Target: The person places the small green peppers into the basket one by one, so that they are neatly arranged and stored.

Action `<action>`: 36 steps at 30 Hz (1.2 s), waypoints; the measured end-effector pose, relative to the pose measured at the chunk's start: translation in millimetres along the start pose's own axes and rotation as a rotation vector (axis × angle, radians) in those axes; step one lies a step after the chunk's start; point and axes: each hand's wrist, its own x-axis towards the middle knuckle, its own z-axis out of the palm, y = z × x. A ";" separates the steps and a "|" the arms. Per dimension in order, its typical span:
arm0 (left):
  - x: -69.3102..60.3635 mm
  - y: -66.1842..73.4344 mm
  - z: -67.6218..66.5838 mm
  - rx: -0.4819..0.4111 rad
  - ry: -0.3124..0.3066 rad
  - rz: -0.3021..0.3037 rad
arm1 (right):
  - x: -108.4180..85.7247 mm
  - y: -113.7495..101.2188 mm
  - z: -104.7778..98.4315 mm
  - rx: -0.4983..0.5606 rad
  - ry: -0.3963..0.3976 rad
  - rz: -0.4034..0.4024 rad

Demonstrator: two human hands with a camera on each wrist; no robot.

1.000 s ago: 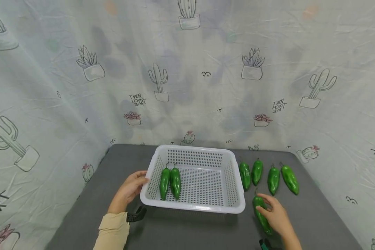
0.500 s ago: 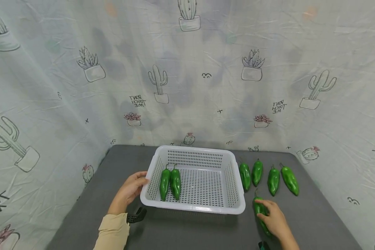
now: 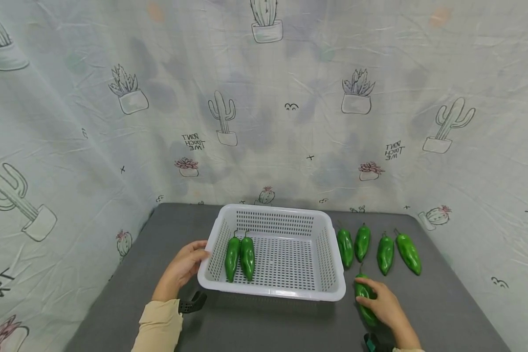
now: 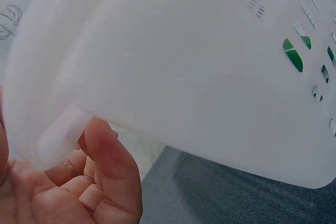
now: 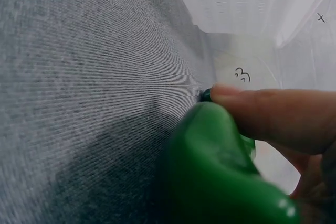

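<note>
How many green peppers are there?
7 in view: two peppers in the basket, four peppers on the table to its right, and one pepper in the right hand.

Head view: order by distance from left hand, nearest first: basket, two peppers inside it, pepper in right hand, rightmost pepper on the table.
1. Basket: left hand touching its left edge.
2. Left inside pepper: basket's left side.
3. Right inside pepper: just beside it.
4. Held pepper: right of basket, in right hand.
5. Rightmost pepper: far right on table.
</note>
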 end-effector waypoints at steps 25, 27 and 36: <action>0.6 2.5 3.1 -0.003 0.050 -0.058 | 2.2 -1.9 6.0 0.040 0.051 0.003; 0.1 2.6 2.9 0.004 0.044 -0.056 | 2.3 -2.2 5.2 0.045 0.056 0.009; -0.7 3.4 2.7 0.024 0.032 -0.039 | 5.8 -11.0 -8.7 0.063 0.088 0.020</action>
